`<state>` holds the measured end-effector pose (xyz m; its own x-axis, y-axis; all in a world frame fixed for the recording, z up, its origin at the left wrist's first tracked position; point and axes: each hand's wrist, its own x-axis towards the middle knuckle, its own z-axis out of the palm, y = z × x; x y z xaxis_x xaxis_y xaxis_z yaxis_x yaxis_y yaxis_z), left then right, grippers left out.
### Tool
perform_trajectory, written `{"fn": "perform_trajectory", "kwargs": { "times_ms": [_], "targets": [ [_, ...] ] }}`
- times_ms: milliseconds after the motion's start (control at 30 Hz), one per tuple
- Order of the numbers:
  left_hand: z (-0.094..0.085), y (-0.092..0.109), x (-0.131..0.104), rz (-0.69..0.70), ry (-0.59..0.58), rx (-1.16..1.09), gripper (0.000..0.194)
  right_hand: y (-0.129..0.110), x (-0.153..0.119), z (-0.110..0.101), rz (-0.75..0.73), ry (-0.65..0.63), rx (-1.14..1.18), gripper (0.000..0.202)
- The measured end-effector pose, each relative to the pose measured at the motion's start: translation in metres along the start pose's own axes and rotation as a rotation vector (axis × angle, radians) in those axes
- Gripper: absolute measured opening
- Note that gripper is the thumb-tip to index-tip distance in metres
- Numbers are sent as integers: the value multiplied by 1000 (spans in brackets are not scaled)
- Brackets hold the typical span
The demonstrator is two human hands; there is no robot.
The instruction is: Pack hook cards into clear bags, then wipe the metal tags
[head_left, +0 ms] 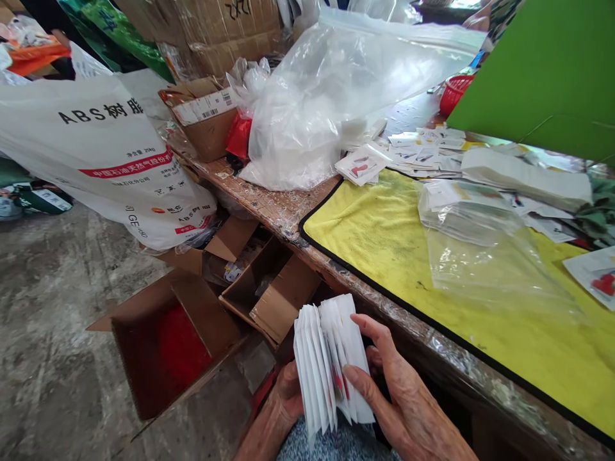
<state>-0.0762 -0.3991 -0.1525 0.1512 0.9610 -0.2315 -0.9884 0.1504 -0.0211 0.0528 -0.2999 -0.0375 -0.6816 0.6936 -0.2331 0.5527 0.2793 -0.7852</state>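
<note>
The left hand grips and the right hand pinches a fanned stack of white packets, just off the near edge of the desk. Along it lies a yellow cloth, bearing a clear bag.

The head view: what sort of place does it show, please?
Probably a packing workshop: a bundle of white packets, open cardboard boxes beside the table, and a large sack printed ABS.

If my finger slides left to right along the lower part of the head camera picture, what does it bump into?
Open cardboard box with red inside → left hand → white packets → right hand → yellow cloth.
</note>
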Motion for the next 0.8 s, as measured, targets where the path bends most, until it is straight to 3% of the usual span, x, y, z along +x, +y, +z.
{"fn": "perform_trajectory", "kwargs": {
  "times_ms": [100, 267, 433, 800],
  "targets": [
    [-5, -3, -2, 39, 18, -9, 15, -1, 2, -2, -30, -28, 22, 47],
    [-3, -1, -1, 16, -8, 29, 23, -6, 10, -4, -222, -78, -34, 21],
    [6, 3, -1, -28, -44, 74, 28, -11, 11, -1, -181, -49, -82, 12],
    [18, 4, 3, -43, -48, 95, 22, -6, 10, 2, -148, -39, -126, 17]
  ]
}}
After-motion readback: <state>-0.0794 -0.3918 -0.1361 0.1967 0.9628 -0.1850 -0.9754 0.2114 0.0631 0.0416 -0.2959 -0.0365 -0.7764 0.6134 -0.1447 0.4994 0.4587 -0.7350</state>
